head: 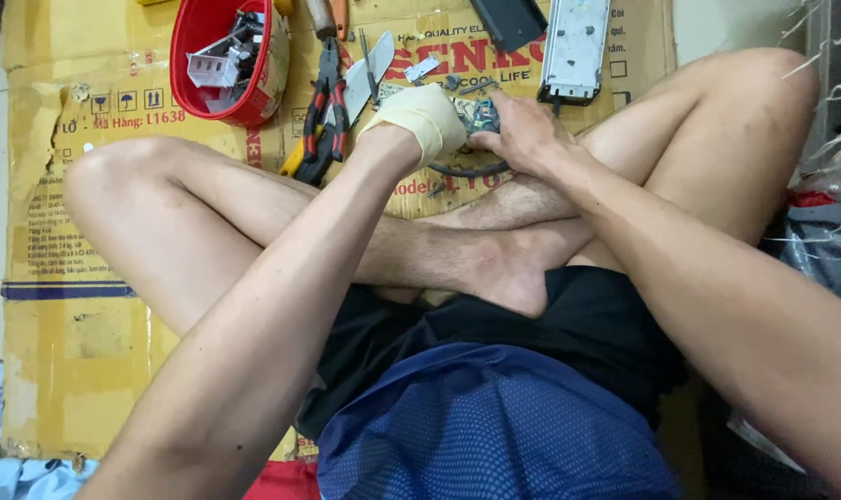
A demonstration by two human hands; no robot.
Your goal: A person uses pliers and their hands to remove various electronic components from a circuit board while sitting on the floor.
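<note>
On flattened cardboard (78, 352) ahead of crossed legs: circuit board (480, 116) pinched under right hand (522, 134); taped left hand (425, 120) touched it, grip state unclear. Board likely to slip; knife (369, 74), pliers (328, 120) close, cut risk.

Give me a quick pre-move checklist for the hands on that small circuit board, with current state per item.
1. Left hand, wrapped in tan tape, on the circuit board: ok.
2. Right hand on the board's right side: ok.
3. Firm grip on the board: cannot tell, fingers cover it.
4. Black cable free of snags under the hands: cannot tell.
5. Red-and-black pliers lying close to the left hand: ok.
6. Red tub of parts upright on the cardboard: ok.
</note>
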